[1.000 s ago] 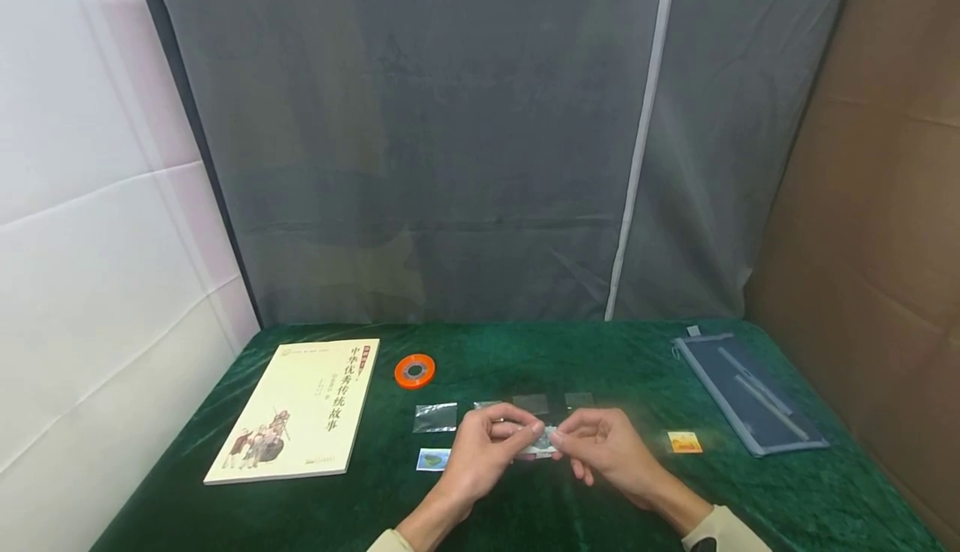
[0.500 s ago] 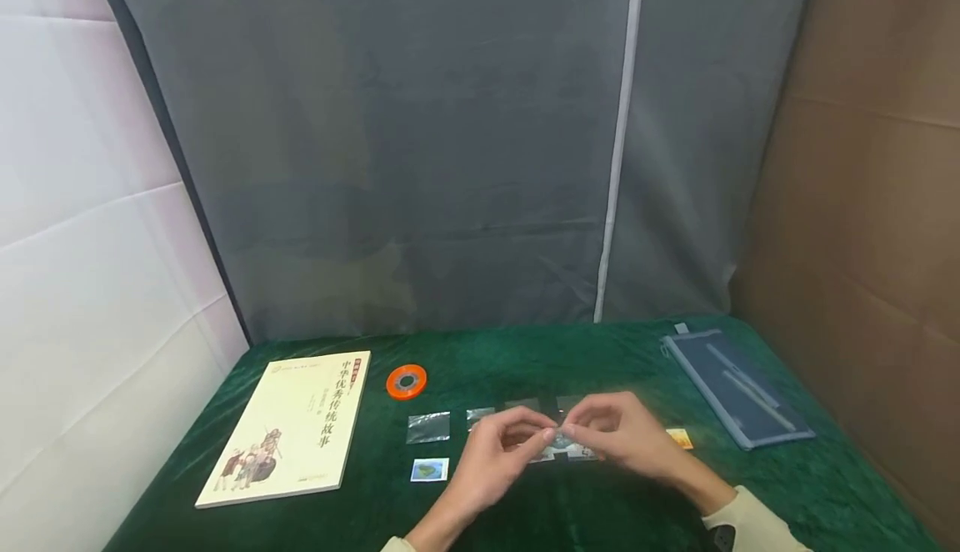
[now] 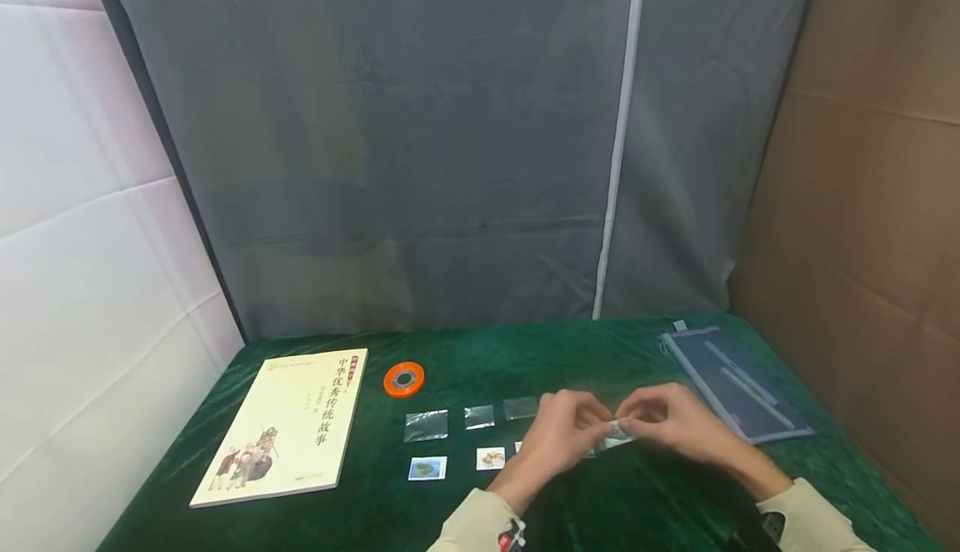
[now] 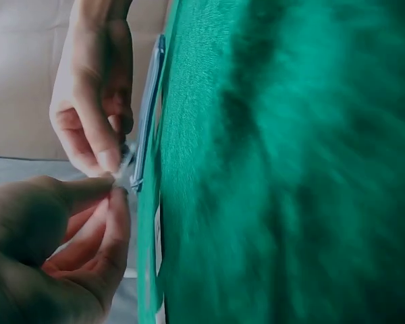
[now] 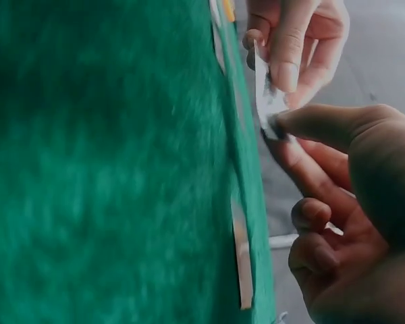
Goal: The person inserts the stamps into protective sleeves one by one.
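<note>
A small half-hidden piece (image 3: 619,434), apparently being adjusted, is pinched by left hand (image 3: 561,434) and right hand (image 3: 675,423) toward the green table's (image 3: 667,510) right edge; steadiness is needed next.

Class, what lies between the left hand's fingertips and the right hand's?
A small pale piece, pinched by the left hand and right hand; the right wrist view shows it.

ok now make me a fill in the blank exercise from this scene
The left hand and right hand pinch a small piece; of these, the ____ hand is nearer the pouch.
The book lies to the person's ____.
The round disc is mainly ____.
The tablecloth is ____.

Missing words: right; left; orange; green.
</note>
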`<state>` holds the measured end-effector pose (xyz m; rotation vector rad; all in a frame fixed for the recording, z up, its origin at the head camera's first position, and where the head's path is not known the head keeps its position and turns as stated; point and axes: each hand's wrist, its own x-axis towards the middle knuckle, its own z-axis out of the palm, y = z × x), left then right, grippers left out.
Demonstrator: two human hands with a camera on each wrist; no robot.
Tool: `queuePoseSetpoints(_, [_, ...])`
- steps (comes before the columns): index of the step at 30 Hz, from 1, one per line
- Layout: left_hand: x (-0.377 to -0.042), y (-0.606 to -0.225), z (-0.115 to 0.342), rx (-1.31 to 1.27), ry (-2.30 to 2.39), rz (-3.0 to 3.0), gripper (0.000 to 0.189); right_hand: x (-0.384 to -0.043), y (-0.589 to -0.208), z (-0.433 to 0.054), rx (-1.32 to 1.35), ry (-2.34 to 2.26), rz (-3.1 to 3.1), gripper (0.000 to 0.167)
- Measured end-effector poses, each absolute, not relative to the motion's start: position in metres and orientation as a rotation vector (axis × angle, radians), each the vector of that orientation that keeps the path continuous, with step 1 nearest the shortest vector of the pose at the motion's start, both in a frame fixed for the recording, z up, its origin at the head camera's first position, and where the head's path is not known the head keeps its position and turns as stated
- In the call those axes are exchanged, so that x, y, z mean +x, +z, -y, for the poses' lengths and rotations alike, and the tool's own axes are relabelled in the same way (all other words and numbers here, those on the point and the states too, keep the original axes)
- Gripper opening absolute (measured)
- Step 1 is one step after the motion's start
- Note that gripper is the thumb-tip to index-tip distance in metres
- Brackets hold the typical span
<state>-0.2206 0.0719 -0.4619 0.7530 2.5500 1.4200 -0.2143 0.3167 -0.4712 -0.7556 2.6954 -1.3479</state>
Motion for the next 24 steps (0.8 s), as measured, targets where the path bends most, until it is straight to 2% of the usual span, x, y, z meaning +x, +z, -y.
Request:
queuePoseSetpoints(14, [-0.229, -0.466, -0.09, 0.901, 1.165, -2.637, 0.015, -0.216, -0.472, -0.328, -0.741, -1.054, -2.859, 0.003])
queuePoseSetpoints(24, [-0.232, -0.467, -0.083, 0.929, 1.139, -2.675, 0.014, -0.217, -0.47, -0.329, -0.876, -0.8, -3.052, 0.014])
